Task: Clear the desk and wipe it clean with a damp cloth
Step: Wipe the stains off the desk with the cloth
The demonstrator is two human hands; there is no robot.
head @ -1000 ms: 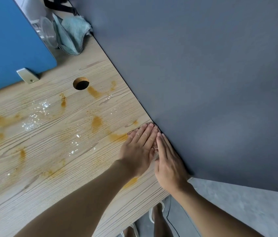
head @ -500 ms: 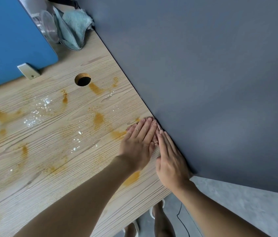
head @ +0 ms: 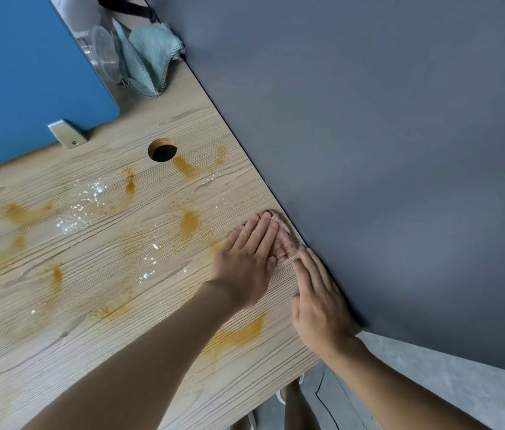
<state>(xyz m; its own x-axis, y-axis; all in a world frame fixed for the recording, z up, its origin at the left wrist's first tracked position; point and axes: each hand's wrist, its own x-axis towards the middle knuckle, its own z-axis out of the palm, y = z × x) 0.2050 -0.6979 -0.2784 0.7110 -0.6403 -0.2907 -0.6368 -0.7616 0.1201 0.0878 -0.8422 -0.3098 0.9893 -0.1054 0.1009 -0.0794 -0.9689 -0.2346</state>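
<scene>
A pinkish-brown cloth (head: 285, 245) lies on the wooden desk (head: 96, 274) right against the grey side panel. My left hand (head: 246, 259) lies flat on it with straight fingers, covering most of it. My right hand (head: 319, 299) rests flat on the desk along the panel's edge, fingertips touching the cloth's near end. Orange-yellow stains (head: 189, 221) and white wet flecks (head: 72, 221) spread across the desk to the left of the hands.
A grey panel (head: 384, 150) bounds the desk on the right. A blue divider (head: 21, 76) on a metal bracket (head: 66, 138) stands at the back left. A light-blue towel (head: 147, 58) and clear plastic container (head: 105, 55) sit in the far corner. A cable hole (head: 162, 149) opens mid-desk.
Both hands slid a little farther away along the grey panel with the cloth under the left one. More of the cloth now shows between the hands.
</scene>
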